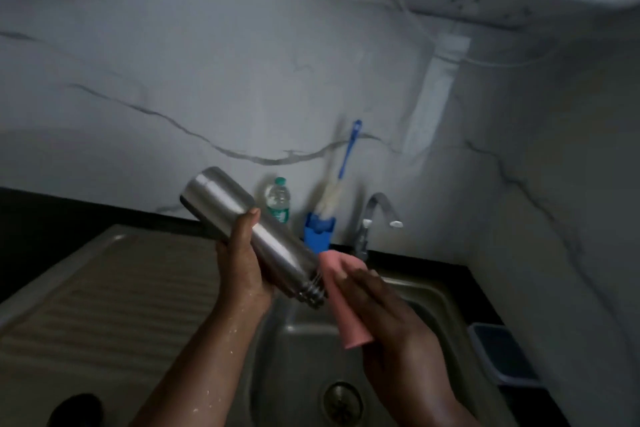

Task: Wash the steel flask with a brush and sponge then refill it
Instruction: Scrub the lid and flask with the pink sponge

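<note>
The picture is dim and bluish-grey, the corners falling into dark vignette, worst at lower left and along the right edge. A soft highlight runs down the flask and a faint sheen lies on the sink rim, so the weak light seems to come from above; shadows are vague. The wide lens bends the wall veins and bench edge, and the brush and right hand are smeared by motion blur.

Brushed, satin steel flask, soft matt pink sponge, dull steel sink, veined glossy marble wall.
</note>
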`<move>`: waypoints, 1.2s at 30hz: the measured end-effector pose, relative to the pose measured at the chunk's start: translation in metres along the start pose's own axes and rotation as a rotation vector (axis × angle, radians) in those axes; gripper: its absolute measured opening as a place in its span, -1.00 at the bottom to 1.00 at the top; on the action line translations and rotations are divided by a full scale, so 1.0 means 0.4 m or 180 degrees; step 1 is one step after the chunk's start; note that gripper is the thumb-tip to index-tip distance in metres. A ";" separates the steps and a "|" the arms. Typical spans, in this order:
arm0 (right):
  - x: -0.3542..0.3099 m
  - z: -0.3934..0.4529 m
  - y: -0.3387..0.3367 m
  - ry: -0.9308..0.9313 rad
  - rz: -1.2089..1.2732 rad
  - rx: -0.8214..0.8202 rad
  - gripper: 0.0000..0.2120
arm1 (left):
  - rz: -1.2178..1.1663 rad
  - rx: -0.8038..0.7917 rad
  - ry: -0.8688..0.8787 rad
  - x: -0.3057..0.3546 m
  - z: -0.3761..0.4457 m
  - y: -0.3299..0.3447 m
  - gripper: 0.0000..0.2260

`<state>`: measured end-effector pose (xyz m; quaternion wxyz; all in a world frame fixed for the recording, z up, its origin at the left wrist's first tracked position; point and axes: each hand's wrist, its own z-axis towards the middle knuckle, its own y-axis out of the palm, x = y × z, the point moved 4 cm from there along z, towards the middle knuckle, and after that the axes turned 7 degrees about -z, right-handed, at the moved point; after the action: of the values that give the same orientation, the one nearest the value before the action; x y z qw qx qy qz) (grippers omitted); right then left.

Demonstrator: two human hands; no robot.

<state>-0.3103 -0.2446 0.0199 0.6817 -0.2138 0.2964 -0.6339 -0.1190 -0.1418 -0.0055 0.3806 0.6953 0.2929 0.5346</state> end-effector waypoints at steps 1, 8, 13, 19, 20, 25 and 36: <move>0.013 -0.021 -0.009 -0.0011 -0.0158 -0.0005 -0.40 | -0.0034 -0.0055 -0.0262 -0.054 -0.016 0.026 -0.22; 0.235 -0.117 -0.061 0.0593 -0.0185 -0.0084 -0.18 | -0.0081 -0.0105 -0.0954 -0.308 -0.120 0.147 -0.59; 0.331 -0.134 -0.130 0.0545 0.0014 -0.0033 -0.24 | -0.0003 -0.0053 -0.1061 -0.407 -0.170 0.211 -0.69; 0.429 -0.144 -0.141 0.0527 0.0735 -0.0135 -0.19 | -0.0153 0.0066 -0.1004 -0.455 -0.194 0.251 -0.58; 0.448 -0.145 -0.140 0.0678 0.0976 -0.0152 -0.20 | -0.0136 0.0067 -0.0939 -0.458 -0.195 0.247 -0.57; 0.405 -0.144 -0.150 -0.0054 0.0643 -0.0177 -0.41 | 0.0004 0.0209 -0.0850 -0.457 -0.205 0.230 -0.46; 0.373 -0.147 -0.129 -0.0181 0.0285 0.0170 -0.36 | 0.0038 -0.0013 -0.1015 -0.424 -0.209 0.221 -0.56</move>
<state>-0.3849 -0.3930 -0.0085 0.7230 -0.2000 0.2690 -0.6041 -0.2434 -0.3095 -0.0078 0.4205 0.7724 0.2235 0.4203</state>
